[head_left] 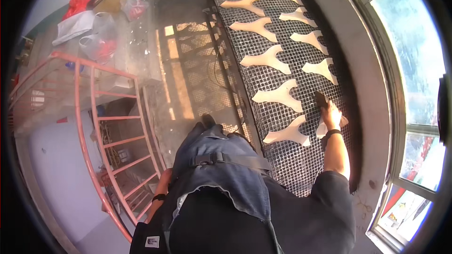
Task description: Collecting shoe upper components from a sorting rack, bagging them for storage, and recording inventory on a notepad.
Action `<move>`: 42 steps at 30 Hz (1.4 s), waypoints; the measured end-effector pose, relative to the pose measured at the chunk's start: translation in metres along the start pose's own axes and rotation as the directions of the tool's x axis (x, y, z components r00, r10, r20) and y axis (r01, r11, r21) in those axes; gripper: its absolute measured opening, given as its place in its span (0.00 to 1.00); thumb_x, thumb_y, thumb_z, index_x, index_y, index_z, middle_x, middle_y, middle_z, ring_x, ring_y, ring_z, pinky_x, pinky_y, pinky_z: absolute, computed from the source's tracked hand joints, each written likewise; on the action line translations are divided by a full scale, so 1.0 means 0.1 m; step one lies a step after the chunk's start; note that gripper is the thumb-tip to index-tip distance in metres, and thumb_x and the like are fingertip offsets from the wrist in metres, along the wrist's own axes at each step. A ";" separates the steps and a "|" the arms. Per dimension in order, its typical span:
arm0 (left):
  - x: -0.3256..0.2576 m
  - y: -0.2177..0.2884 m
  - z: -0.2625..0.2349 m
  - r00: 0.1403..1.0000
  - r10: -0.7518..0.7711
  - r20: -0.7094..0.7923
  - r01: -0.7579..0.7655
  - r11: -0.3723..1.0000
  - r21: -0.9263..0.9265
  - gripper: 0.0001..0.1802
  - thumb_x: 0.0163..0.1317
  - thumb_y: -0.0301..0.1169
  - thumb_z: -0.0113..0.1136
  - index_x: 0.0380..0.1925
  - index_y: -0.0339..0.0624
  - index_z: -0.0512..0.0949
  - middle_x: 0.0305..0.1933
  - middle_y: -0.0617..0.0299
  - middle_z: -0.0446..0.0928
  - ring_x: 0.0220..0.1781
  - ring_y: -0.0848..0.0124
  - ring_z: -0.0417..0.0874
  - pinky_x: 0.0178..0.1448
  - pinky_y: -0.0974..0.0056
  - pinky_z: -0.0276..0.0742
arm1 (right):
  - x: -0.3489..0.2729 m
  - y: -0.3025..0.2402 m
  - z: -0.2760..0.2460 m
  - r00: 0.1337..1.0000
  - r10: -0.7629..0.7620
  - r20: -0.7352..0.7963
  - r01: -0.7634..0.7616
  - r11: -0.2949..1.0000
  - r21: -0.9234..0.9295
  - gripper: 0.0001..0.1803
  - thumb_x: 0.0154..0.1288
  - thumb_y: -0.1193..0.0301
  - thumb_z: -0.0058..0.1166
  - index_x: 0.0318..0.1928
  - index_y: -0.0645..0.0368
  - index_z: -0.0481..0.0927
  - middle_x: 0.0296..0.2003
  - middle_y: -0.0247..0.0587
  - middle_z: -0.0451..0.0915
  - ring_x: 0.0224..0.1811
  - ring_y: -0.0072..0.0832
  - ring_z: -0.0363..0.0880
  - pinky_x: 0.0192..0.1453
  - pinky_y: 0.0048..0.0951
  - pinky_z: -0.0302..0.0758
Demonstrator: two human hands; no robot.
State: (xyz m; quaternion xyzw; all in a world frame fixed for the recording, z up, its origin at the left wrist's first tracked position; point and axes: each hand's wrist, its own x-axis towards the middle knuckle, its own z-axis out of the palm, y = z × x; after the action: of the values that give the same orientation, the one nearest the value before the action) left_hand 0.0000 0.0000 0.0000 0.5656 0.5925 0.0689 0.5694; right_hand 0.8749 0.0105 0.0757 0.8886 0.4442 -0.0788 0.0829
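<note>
My right hand (332, 115) reaches over a wire mesh bed (286, 169), its fingers closed round a small dark flat block (321, 99) whose exact kind I cannot make out. Partly under that hand and wrist lies a pale Y-shaped piece (322, 130). To its left rests another cream Y-shaped piece (288, 132), with a similar one (278, 95) just beyond. Several more, pale to tan, run away in two rows along the mesh. My left hand (165, 178) hangs low by my side near the red railing; its fingers are mostly hidden by my body.
A red metal railing (78, 108) stands close on my left, beside a lower level. Plastic bags (100, 42) and a red bag (77, 4) lie on a ledge at the far left. A windowed wall (391, 89) borders the mesh on the right. Sunlit floor (181, 89) lies ahead.
</note>
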 end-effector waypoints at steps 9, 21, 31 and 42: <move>1.43 0.98 -1.61 0.947 -0.306 -0.100 0.291 0.946 -0.141 0.21 0.65 0.30 0.53 0.57 0.39 0.79 0.39 0.62 0.82 0.37 0.75 0.82 0.37 0.70 0.74 | 0.46 -0.77 -0.52 0.981 -0.056 -0.188 0.053 0.998 -0.019 0.16 0.56 0.64 0.64 0.44 0.55 0.79 0.47 0.44 0.80 0.53 0.46 0.78 0.54 0.47 0.76; 2.24 1.85 -1.98 0.923 -0.371 -0.099 0.355 0.922 -0.153 0.23 0.65 0.32 0.55 0.59 0.38 0.76 0.41 0.63 0.81 0.37 0.76 0.81 0.37 0.70 0.75 | 2.00 -1.29 -0.97 0.958 -0.284 0.051 0.285 0.958 -0.026 0.17 0.54 0.69 0.65 0.46 0.51 0.81 0.48 0.39 0.79 0.57 0.37 0.76 0.63 0.44 0.71; 2.42 2.35 -1.66 0.955 -0.297 -0.014 0.296 0.955 -0.023 0.21 0.68 0.32 0.54 0.58 0.36 0.76 0.41 0.62 0.81 0.37 0.74 0.82 0.35 0.69 0.75 | 3.23 -1.94 -1.22 0.859 -0.499 -0.112 0.495 0.866 -0.062 0.14 0.58 0.68 0.61 0.46 0.52 0.80 0.50 0.39 0.78 0.59 0.41 0.74 0.59 0.47 0.72; 2.53 2.00 -1.95 0.942 -0.331 -0.050 0.290 0.882 -0.372 0.21 0.67 0.33 0.54 0.57 0.36 0.77 0.38 0.63 0.80 0.34 0.76 0.79 0.33 0.71 0.71 | 4.31 -2.66 -1.45 0.818 -0.572 -0.056 0.566 0.819 -0.095 0.19 0.56 0.74 0.60 0.50 0.51 0.78 0.51 0.36 0.78 0.62 0.38 0.73 0.63 0.44 0.73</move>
State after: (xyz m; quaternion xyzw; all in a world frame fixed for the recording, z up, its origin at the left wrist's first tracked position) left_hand 0.0452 0.3693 0.0610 0.3447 0.6838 0.1157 0.6326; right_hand 0.9270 0.5337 0.1040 0.7143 0.6947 -0.0469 0.0703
